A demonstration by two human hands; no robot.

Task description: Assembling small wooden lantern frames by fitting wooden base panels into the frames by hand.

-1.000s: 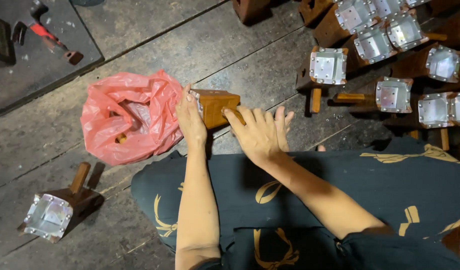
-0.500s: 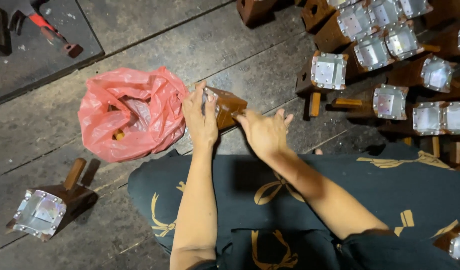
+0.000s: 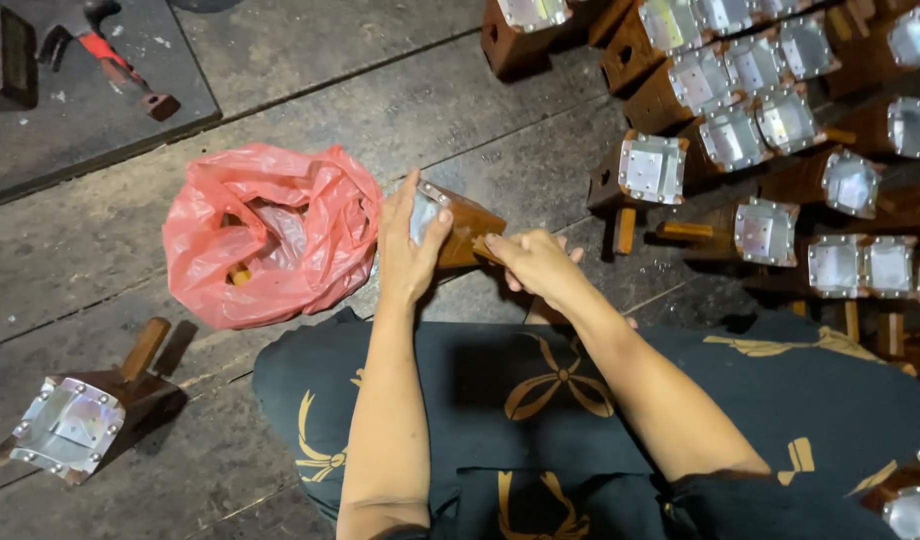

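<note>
Since the earlier frame, the block (image 3: 460, 225) has tilted: its metal-capped end now faces up and left, and the right hand (image 3: 535, 262) has shifted from lying flat on top to gripping at the block's lower right side. The left hand (image 3: 408, 250) is clamped on the capped end, thumb across the metal plate. The right hand is closed around something at the block's right side, probably the handle peg; what it grips is hidden by the fingers. The block sits above the floor (image 3: 380, 90), just in front of the knees and just beside the red bag (image 3: 265, 235), which lies open to its left.

To do this step well:

- Keep the left hand firm on the cap so the block does not turn.
- Drive or twist the peg in line with its hole; an angled push is likely to jam or split the wood.
- Keep the thumb clear of the plate's edges, which look sharp.

A finished mallet (image 3: 80, 410) lies at lower left. A stack of capped blocks (image 3: 760, 130) lies at upper right, well apart from the hands.
</note>
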